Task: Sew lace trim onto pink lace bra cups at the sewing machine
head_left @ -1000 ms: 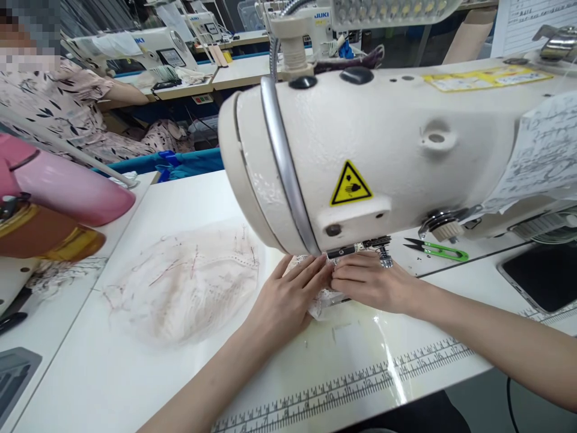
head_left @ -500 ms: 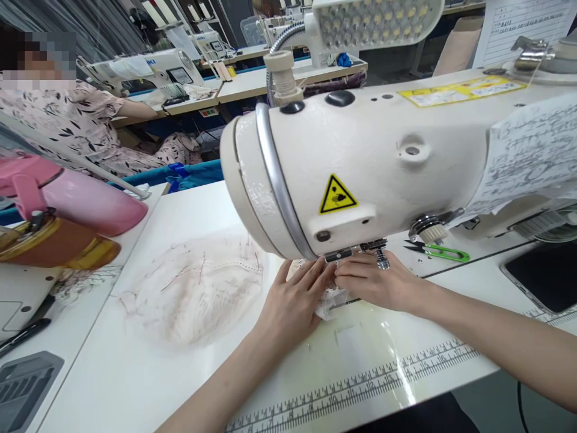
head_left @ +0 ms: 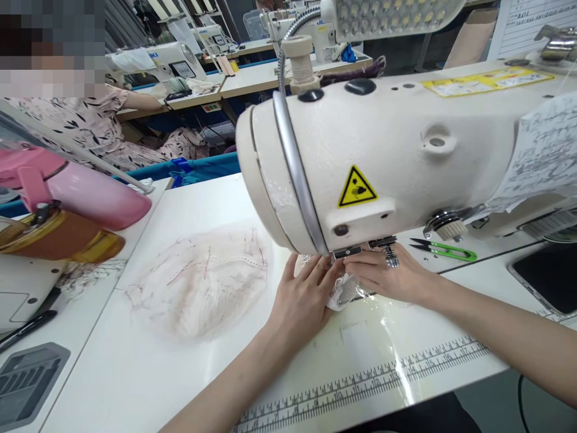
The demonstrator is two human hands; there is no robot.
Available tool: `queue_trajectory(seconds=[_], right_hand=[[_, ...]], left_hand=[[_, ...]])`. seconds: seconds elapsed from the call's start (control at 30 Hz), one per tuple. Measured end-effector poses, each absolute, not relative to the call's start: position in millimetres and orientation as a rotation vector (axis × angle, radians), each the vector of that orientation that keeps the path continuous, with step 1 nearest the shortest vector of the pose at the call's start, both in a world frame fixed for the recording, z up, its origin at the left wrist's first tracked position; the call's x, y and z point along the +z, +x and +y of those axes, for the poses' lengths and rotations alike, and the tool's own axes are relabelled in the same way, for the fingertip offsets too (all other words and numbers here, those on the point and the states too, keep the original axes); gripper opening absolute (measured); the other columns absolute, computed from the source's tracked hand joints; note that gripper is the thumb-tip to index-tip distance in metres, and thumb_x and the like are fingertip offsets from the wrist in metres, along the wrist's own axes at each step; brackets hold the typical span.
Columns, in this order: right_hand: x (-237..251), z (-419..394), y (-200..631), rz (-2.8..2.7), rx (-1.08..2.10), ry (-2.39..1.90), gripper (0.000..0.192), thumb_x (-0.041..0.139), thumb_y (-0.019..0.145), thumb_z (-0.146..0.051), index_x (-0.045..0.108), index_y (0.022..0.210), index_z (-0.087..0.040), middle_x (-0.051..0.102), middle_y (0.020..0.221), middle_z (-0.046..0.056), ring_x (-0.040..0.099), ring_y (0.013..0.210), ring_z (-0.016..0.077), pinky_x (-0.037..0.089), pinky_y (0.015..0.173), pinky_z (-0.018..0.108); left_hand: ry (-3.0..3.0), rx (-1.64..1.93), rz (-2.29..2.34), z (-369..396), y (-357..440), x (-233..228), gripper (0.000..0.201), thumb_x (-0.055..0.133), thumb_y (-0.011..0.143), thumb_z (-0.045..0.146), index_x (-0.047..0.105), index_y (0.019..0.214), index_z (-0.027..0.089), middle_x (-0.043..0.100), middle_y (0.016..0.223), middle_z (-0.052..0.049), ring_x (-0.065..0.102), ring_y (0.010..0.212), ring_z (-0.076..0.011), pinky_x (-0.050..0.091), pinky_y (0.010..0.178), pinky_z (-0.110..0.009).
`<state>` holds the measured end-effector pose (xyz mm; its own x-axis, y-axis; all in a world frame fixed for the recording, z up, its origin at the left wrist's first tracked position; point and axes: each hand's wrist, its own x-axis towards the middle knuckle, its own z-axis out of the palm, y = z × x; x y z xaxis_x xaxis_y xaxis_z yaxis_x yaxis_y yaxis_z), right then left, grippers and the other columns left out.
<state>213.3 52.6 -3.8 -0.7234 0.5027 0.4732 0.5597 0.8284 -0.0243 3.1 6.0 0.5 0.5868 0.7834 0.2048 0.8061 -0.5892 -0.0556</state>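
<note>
White lace piece (head_left: 342,293) under sewing machine (head_left: 387,150) head, pinned flat by left hand (head_left: 303,300) & right hand (head_left: 387,278), fingers spread. Lace pile (head_left: 202,282) left of machine; green snips (head_left: 444,248) right. Machine head hides needle.

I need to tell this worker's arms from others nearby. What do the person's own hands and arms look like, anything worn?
Both forearms are bare, with no sleeves in view. The left hand wears no glove or jewellery. The right hand wears a chunky silver ring on one finger.
</note>
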Motion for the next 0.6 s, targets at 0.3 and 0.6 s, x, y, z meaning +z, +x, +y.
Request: queue_trajectory(seconds=[0.3,0.6], right_hand=[[-4,47,209,-2.549,-0.392,-0.727,0.02,0.048,0.085,-0.005,0.06,0.091,-0.02,0.067,0.094,-0.001,0.057,0.083,0.0149,0.035,0.065,0.032],[-12,44,199,-2.602,-0.285,-0.639,0.025,0.043,0.089,-0.004,0.058,0.102,-0.018,0.068,0.099,0.002,0.058,0.097,0.0145,0.042,0.086,0.034]], left_hand=[[-2.75,-0.365,-1.076,5,-9,-2,0.048,0.037,0.086,0.008,0.045,0.134,0.012,0.049,0.137,-0.009,0.048,0.126,-0.0219,0.02,0.114,-0.05],[-2.842,-0.283,-1.044,15,-25,8,0.054,0.04,0.08,0.009,0.046,0.134,0.012,0.05,0.136,-0.01,0.049,0.125,-0.0235,0.028,0.111,-0.052]])
